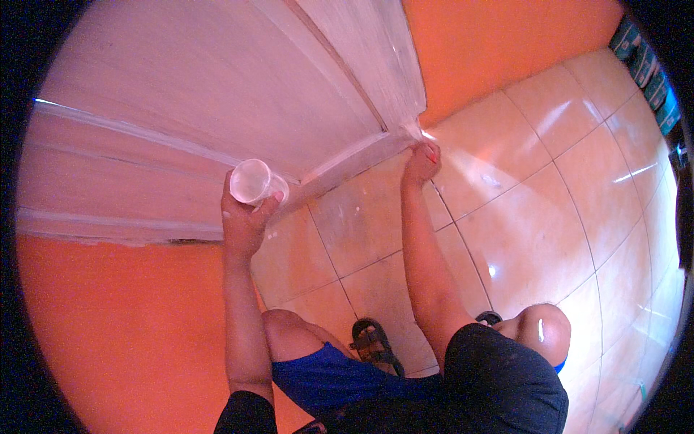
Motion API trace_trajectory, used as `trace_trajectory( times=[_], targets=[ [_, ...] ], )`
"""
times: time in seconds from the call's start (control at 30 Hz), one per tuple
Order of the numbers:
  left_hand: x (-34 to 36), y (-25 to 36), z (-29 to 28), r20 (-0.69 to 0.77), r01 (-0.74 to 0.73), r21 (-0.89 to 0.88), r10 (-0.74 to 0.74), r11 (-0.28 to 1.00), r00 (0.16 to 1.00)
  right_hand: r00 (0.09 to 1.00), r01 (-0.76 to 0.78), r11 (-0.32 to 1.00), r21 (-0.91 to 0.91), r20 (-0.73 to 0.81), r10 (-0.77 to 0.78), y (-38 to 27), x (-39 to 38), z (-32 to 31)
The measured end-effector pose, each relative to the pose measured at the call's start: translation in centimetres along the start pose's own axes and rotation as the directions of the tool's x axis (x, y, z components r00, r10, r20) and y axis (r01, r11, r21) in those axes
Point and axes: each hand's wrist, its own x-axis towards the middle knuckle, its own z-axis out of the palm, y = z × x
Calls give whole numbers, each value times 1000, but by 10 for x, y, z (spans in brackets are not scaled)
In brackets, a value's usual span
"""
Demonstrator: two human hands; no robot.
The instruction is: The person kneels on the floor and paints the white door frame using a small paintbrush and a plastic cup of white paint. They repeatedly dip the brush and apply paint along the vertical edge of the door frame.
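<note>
My left hand (244,224) is wrapped round a translucent white plastic cup (251,182), tilted with its mouth toward me, in front of the panelled door (195,94). White smears mark that hand. Streaky whitish paint covers the door's panels and mouldings. At the door's bottom corner, my right hand (425,163) is closed on what looks like a small paintbrush (413,132); its pale tip touches or nearly touches the door edge. The fingers hide most of it, and a red spot shows by them.
Orange walls (130,318) flank the door. Below spreads a beige tiled floor (520,195) with light glare and small white spots. My bent knees and a dark sandal (372,343) are close beneath my arms. Dark greenish packages (650,76) line the far right edge.
</note>
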Motion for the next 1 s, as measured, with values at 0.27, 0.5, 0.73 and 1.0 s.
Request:
trace_trajectory(
  times=[0.27, 0.5, 0.73, 1.0],
  targets=[
    [-5, -8, -3, -19, 4, -75, -5, 997, 1000, 947, 256, 963, -88, 223, -231, -150, 10, 80],
    [-5, -6, -5, -47, 27, -15, -28, 1000, 998, 968, 14, 898, 441, 219, -122, -249, 12, 135],
    [-14, -27, -11, -31, 21, -61, -23, 998, 999, 972, 199, 958, -205, 163, -167, -22, 19, 14],
    [3, -51, 2, -28, -31, 14, 31, 999, 999, 915, 353, 883, -310, 310, -257, -95, 8, 89]
  ],
)
